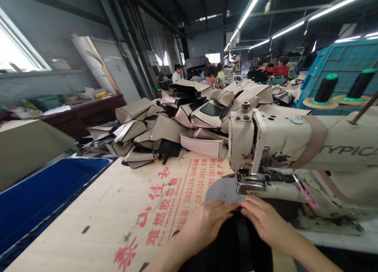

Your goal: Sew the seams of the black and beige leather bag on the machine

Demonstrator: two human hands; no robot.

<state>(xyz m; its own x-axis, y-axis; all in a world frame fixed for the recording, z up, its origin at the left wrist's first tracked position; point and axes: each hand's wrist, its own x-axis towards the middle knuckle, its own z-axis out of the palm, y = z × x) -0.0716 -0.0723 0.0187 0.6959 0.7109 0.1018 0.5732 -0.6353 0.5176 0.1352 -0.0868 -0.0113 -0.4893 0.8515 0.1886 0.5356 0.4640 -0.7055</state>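
Both hands are together at the sewing machine point(274, 138), just below its sewing head. My left hand point(211, 221) is closed on the top edge of a black piece point(233, 244), its fingertips pointing right. From the other side, my right hand point(262, 217) pinches the same edge, close to my left fingertips. The black piece hangs down toward the bottom of the view, with a smooth strip along it. Behind my fingers lies a grey round disc point(223, 189), partly under the machine's metal arm. What exactly lies between the fingertips is hidden.
A heap of beige bags with black trim point(165, 130) is piled behind the plywood table point(118, 209). A blue-lined bin point(53, 185) stands at left. Black thread cones point(325, 89) and a blue crate point(342, 63) are at right. Several people sit farther back.
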